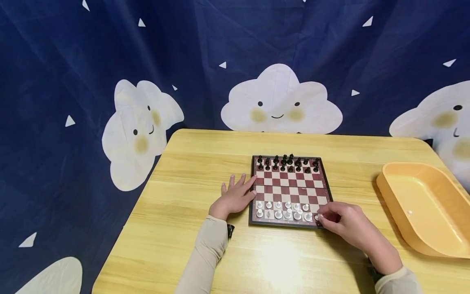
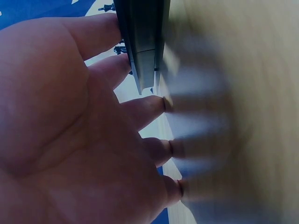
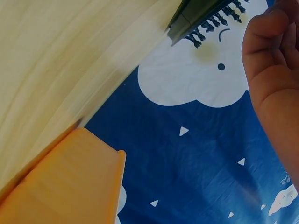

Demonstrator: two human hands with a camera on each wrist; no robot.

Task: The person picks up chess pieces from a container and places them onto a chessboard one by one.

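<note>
A chessboard [image 1: 290, 190] with red and white squares lies on the table. My left hand [image 1: 235, 199] rests beside it with fingers spread, thumb and index finger [image 2: 100, 35] touching its left side. At the near right corner my right hand [image 1: 346, 222] pinches a small white chess piece [image 1: 317, 217] low over the squares; the fingers hide much of it. White pieces [image 1: 288, 214] fill most of the nearest row, with several white pawns [image 1: 278, 204] in front. Black pieces [image 1: 284, 160] stand in two rows at the far side.
An orange tray [image 1: 398, 216] stands on the right of the wooden table [image 1: 205, 157], with one tiny white thing [image 1: 409, 212] inside. Behind the table hangs a dark blue curtain [image 1: 205, 49] printed with clouds.
</note>
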